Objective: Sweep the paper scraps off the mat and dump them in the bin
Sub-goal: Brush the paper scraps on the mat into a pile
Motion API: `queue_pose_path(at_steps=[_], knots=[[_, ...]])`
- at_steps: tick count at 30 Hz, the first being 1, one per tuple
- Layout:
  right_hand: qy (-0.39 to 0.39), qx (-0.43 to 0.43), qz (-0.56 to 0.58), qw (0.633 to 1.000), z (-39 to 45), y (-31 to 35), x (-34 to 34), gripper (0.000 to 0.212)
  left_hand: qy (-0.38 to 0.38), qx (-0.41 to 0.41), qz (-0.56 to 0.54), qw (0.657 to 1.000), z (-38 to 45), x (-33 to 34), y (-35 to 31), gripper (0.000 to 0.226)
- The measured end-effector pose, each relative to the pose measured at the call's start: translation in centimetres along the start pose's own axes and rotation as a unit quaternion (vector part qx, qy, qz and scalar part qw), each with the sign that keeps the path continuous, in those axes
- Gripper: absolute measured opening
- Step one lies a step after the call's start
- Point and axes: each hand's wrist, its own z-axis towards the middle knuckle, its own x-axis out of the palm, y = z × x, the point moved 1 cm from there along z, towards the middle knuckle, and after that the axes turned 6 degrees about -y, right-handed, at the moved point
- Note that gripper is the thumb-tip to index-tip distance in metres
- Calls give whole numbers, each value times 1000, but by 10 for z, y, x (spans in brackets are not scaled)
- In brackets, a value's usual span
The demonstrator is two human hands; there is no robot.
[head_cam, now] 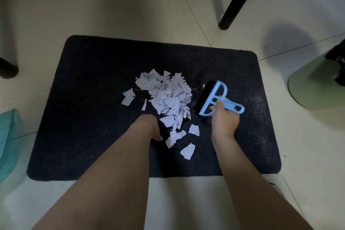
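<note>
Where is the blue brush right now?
In the head view, the blue brush is in the right hand, on the dark mat just right of the paper scraps.

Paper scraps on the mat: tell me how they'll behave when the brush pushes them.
The paper scraps look thin, torn and loosely heaped, so they are probably very light and may scatter or flutter. A few lie apart from the pile, so strays seem likely. The dark mat looks fuzzy, so flat pieces may cling rather than slide ahead of the brush.
</note>
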Motion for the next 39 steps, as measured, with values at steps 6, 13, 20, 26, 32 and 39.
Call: queue_pose_path(at_steps=[6, 13, 20, 26, 32, 39], knots=[[276, -150, -243, 917, -6, 16, -6, 23, -25, -40, -58, 997, -18, 13, 1, 65], [371, -209, -428, 798, -42, 5, 13, 24, 33, -42, -14, 998, -29, 26, 2, 55], [387, -232, -516, 728, -60, -21, 52, 42, 62, -44, 43, 996, -28, 31, 11, 51], [282, -275, -491, 777, -48, -6, 64, 37, 67, -21, -15, 997, -34, 21, 15, 45], [262, -289, -425, 817, -33, 22, 65, 40, 85, 0, 14, 996, -32, 19, 16, 40], [388, -225, -400, 799, -34, 34, 47, 22, 89, -7, 15, 996, -35, 18, 17, 40]])
